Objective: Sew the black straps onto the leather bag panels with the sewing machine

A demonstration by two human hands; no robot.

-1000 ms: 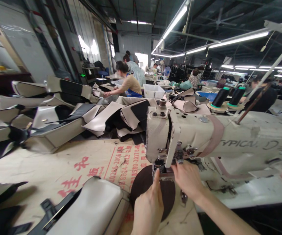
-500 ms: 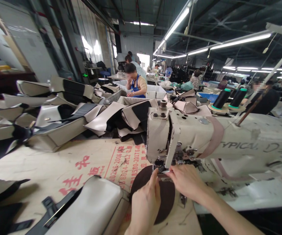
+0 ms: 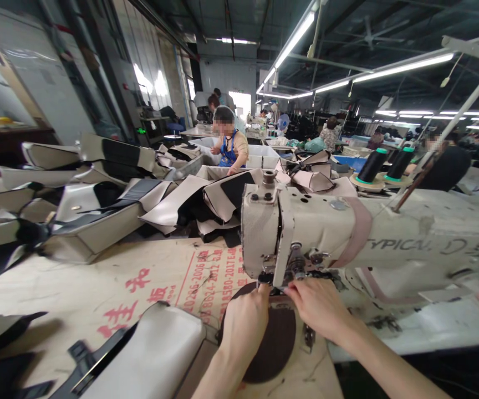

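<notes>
Hands, left (image 3: 245,318) and right (image 3: 320,307), curl (whether gripping, can't tell) below the sewing machine head (image 3: 260,235).

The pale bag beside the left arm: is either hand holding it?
No, the left hand and right hand are both at the sewing machine.

Place: sewing workshop, large hall. Evidence: sewing machine (image 3: 314,221) near right, black thread cones (image 3: 371,166) beyond it; beige-and-black pieces (image 3: 92,230) heaped left; several people (image 3: 236,148) far; strip lights (image 3: 406,66) overhead.
</notes>
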